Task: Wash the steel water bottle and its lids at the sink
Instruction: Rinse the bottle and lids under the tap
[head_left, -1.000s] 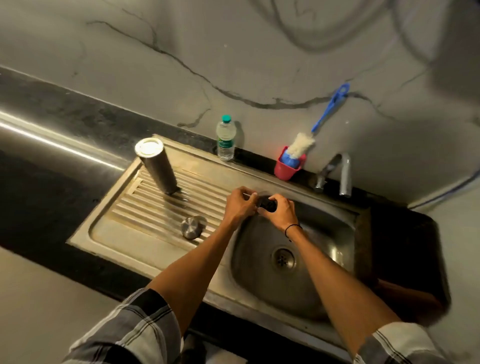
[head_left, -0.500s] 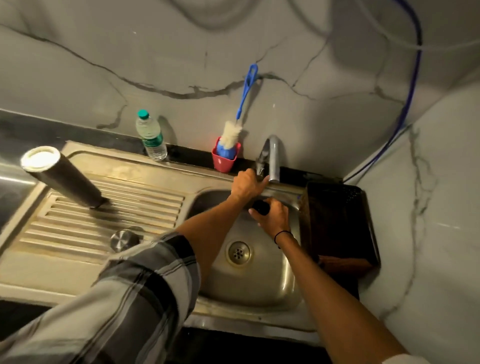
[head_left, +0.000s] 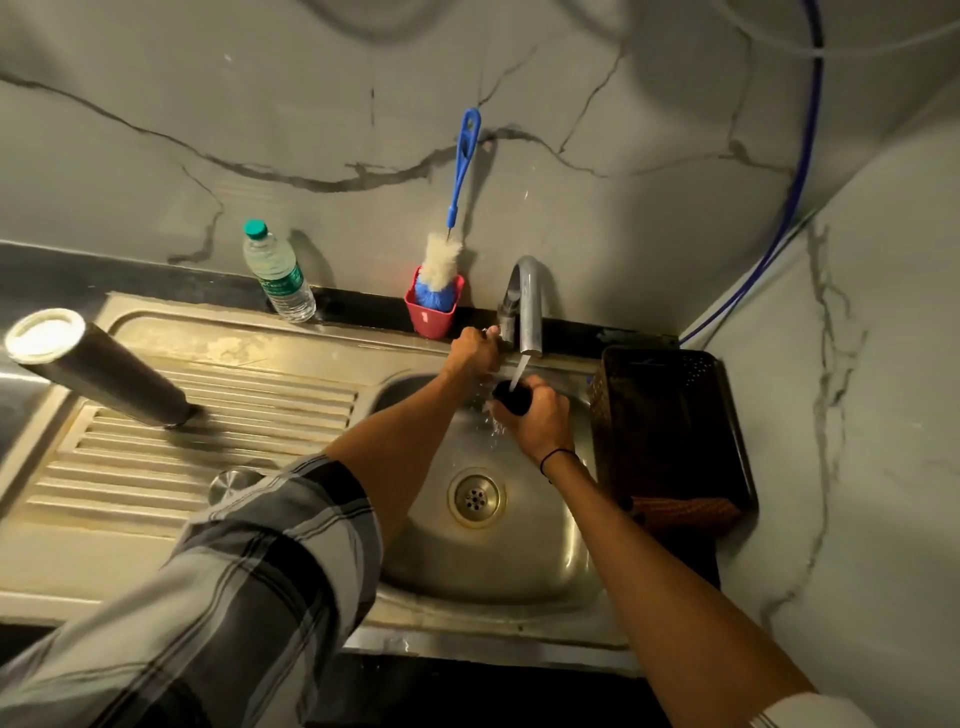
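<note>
Steel water bottle: stands mouth down on the ribbed drainboard to the left of the sink basin, dark body tilted in the wide view, pale round base uppermost. Steel lid: round, shiny, lies on the drainboard nearer the viewer, partly hidden by the plaid sleeve. Black lid: small and dark, held in the right hand, whose fingers curl round it directly under the running water. Stream of water: falls from the spout onto the black lid, with splashes below it. Left hand: reaches across to the base of the tap, fingers curled round the tap's handle just beside the spout. The two hands are near each other but apart. Right wrist carries a thin black band. Sink basin: stainless steel, round drain at its middle. Dark plastic basket: sits at the right edge of the basin on the black worktop. Red cup: stands behind the basin against the wall, holding a bottle brush with white and blue bristles and a blue handle. Clear plastic water bottle: green cap, upright, behind the drainboard. Blue hose: runs down the marbled wall at the right corner.
</note>
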